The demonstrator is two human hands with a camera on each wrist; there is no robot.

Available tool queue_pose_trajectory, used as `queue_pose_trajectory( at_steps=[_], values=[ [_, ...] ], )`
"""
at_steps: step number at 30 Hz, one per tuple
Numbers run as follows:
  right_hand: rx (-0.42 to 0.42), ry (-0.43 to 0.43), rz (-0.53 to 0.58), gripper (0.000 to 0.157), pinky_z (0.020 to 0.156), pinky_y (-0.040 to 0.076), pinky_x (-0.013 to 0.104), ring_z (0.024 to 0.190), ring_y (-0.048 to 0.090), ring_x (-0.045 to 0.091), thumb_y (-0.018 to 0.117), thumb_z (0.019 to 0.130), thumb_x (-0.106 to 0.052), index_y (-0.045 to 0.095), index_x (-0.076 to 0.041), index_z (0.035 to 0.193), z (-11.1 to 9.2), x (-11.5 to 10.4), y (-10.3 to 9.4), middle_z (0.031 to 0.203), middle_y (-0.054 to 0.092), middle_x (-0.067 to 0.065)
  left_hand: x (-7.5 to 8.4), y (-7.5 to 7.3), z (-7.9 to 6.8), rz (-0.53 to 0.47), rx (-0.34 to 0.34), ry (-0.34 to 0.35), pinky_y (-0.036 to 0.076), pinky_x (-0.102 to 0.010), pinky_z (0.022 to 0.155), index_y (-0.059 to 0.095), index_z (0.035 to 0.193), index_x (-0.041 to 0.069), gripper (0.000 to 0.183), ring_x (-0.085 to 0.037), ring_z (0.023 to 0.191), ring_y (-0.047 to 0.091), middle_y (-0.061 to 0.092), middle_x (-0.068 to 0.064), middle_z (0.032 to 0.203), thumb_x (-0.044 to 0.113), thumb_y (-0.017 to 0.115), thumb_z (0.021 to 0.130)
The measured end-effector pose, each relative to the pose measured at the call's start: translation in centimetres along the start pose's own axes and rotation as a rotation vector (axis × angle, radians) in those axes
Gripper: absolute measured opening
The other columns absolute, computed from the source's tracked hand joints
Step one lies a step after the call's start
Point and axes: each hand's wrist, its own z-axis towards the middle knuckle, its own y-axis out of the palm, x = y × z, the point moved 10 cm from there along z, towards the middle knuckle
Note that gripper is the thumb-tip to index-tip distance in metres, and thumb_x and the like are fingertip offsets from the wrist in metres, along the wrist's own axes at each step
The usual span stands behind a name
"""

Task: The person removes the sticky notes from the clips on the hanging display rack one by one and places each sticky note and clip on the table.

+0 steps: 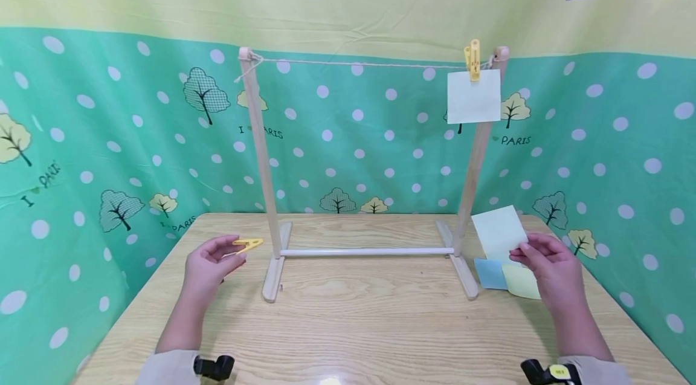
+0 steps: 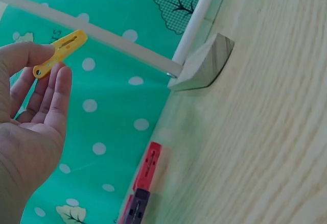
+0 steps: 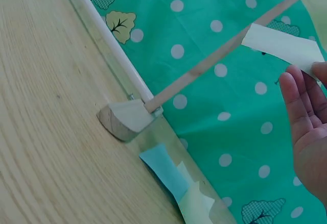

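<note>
My left hand point(image 1: 209, 264) pinches a yellow clothespin point(image 1: 249, 244) between thumb and fingers, left of the wooden stand. In the left wrist view the same clothespin point(image 2: 61, 53) points up and away from the hand point(image 2: 38, 112). On the right, my other hand point(image 1: 551, 270) holds a pale square of paper point(image 1: 501, 231) by its lower corner, above the table. A string point(image 1: 348, 63) runs between the stand's two posts. Near its right end a yellow clothespin point(image 1: 475, 60) grips a pale paper square point(image 1: 473, 98), which hangs down.
Under the right hand lie a blue paper point(image 1: 491, 274) and a pale yellow paper point(image 1: 522, 281). A red clothespin point(image 2: 148, 165) and a dark one point(image 2: 136, 206) lie on the table at the left. The stand's feet point(image 1: 457, 261) and white crossbar point(image 1: 364, 251) span the table's middle.
</note>
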Motion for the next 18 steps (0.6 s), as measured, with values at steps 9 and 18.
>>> queue_pose_trajectory(
  at_steps=[9, 18],
  values=[
    [0.046, 0.053, -0.002, 0.021, 0.071, 0.058, 0.029, 0.076, 0.072, 0.019, 0.057, 0.091, 0.015, 0.067, 0.003, 0.105, -0.2, 0.5, -2.4, 0.089, 0.070, 0.009, -2.4, -1.5, 0.3, 0.186, 0.029, -0.102, 0.055, -0.023, 0.082, 0.053, 0.128, -0.003, 0.050, -0.003, 0.094, 0.065, 0.068, -0.010, 0.112, 0.009, 0.076, 0.086],
    [0.078, 0.054, 0.048, 0.022, 0.070, 0.058, 0.030, 0.075, 0.072, 0.020, 0.056, 0.090, 0.017, 0.067, 0.005, 0.106, -0.4, 0.2, -4.4, 0.093, 0.071, 0.009, -3.9, -2.6, 0.5, 0.299, 0.057, -0.161, 0.056, -0.020, 0.078, 0.060, 0.127, 0.000, 0.055, -0.002, 0.088, 0.065, 0.067, -0.016, 0.117, 0.014, 0.083, 0.079]
  ],
)
